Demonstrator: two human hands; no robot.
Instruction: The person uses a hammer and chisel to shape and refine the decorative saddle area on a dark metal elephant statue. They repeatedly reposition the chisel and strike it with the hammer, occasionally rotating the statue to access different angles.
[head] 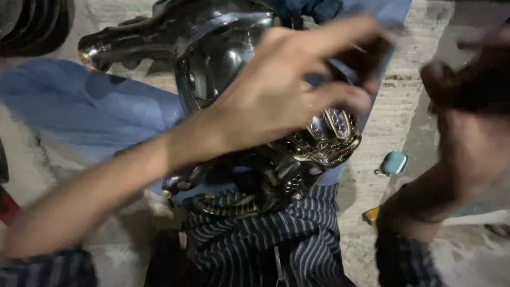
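Observation:
A shiny dark metal casting (pixel 223 58) with a tube-like arm at the upper left and a gold-tinted finned part (pixel 329 138) lies on my lap over a blue cloth (pixel 79 106). My left hand (pixel 287 90) reaches across it from the lower left, its fingers and thumb pinched around a small dark piece (pixel 364 58) that is blurred. My right hand (pixel 467 79) is raised at the right edge, dark with grime and smeared by motion. What it holds, if anything, is not visible.
My striped trousers (pixel 276 239) fill the bottom centre. On the concrete floor to the right lie a small teal case (pixel 393 163) and a yellow bit (pixel 372 215). A dark ribbed object (pixel 32 26) sits at the top left corner.

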